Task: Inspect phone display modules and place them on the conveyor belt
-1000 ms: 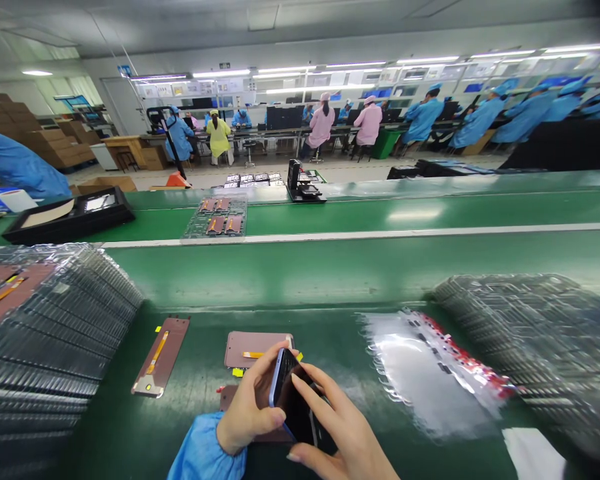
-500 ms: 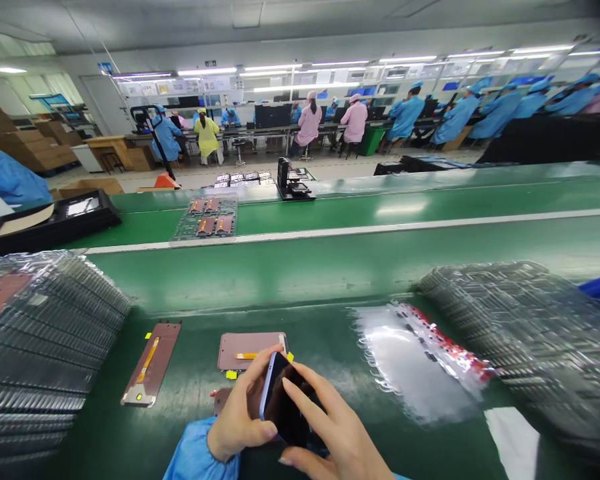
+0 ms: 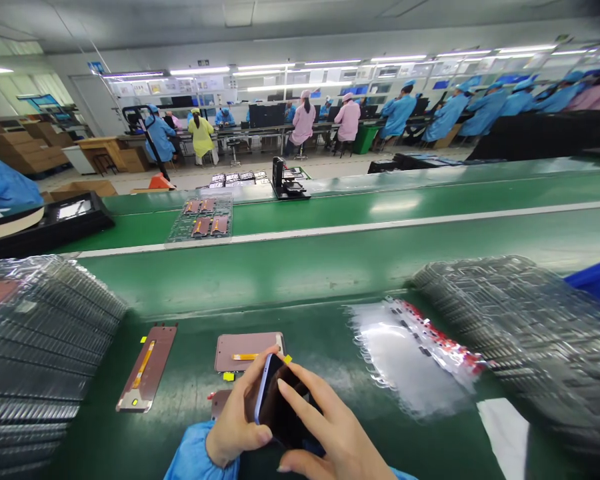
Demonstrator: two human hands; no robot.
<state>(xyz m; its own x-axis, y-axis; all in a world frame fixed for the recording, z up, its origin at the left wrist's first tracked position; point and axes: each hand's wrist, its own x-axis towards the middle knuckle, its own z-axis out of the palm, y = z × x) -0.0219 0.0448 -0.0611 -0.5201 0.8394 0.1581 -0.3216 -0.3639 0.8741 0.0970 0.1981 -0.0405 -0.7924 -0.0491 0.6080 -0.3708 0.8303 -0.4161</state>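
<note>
The slim phone (image 3: 280,400) at bottom centre had a black face and a lavender-blue edge. The pale blue cloth sleeve (image 3: 193,453) beneath it matched the blue smock (image 3: 445,117) at upper right, while 2 pink smocks (image 3: 304,123) stood out at upper centre and 1 yellow smock (image 3: 201,133) at upper left. The flat rectangular copper-brown panel (image 3: 147,367) at lower left carried a yellow strip down its middle. The wide conveyor belt (image 3: 300,280) was glossy green, lined by a white stripe (image 3: 360,225). The crumpled clear film bag (image 3: 410,353) at lower right looked silvery white, with a red-and-black pattern along its upper edge.
</note>
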